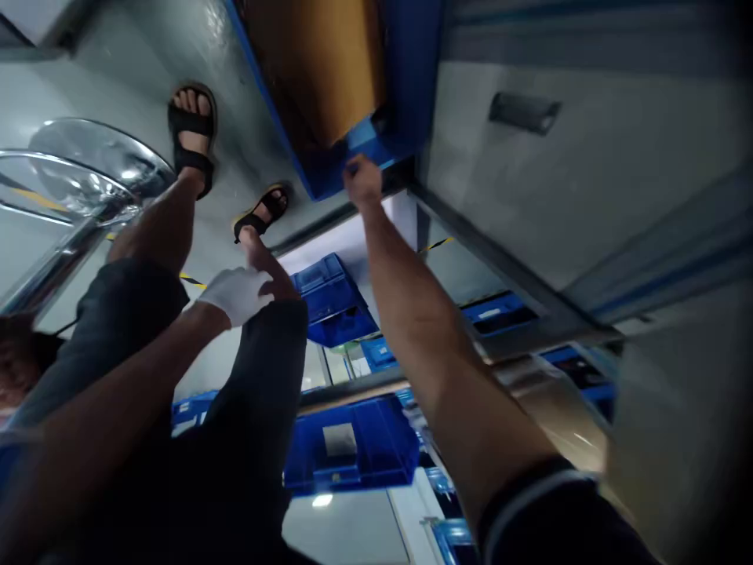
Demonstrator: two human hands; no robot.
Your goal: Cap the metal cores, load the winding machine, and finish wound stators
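Note:
My right hand (pixel 363 182) has no glove and its fingers are curled at the near edge of a large blue bin (pixel 316 182). Inside that bin lies a brown cardboard piece (pixel 335 63). My left hand (pixel 238 296) wears a white glove and hangs over my left knee and shin, away from the bin; its fingers are bent and partly blurred, so whether it holds anything cannot be told.
A round chrome stool (pixel 97 161) stands at the left beside my sandalled foot (pixel 193 129). Blue bins (pixel 358 451) sit on a metal-framed rack (pixel 471 239). A grey panel with a dark handle (pixel 523 114) fills the right side.

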